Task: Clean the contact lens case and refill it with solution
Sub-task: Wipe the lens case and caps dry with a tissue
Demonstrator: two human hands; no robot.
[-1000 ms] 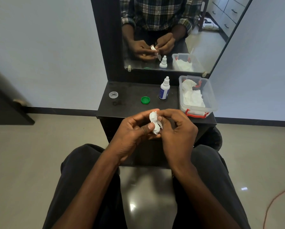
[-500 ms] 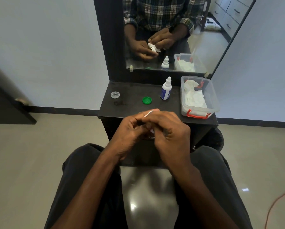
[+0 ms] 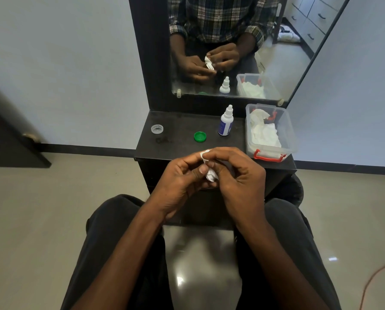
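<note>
- Left hand (image 3: 182, 182) and right hand (image 3: 238, 182) meet just in front of the dark matte worktop (image 3: 178, 128), above the lap.
- Fingers of both curl tight round the white plastic lens case (image 3: 210, 175) (mostly hidden, a crumpled white bit shows at the top).
- Solution bottle (image 3: 226, 121): white dropper, blue label, upright.
- Round green cap (image 3: 200, 136) just left of it; clear cap (image 3: 157, 128) far left.
- Clear tub (image 3: 286, 139), red latches, holds white tissue.

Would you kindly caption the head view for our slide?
Both hands hold a white lens case before the shelf's solution bottle.
</note>
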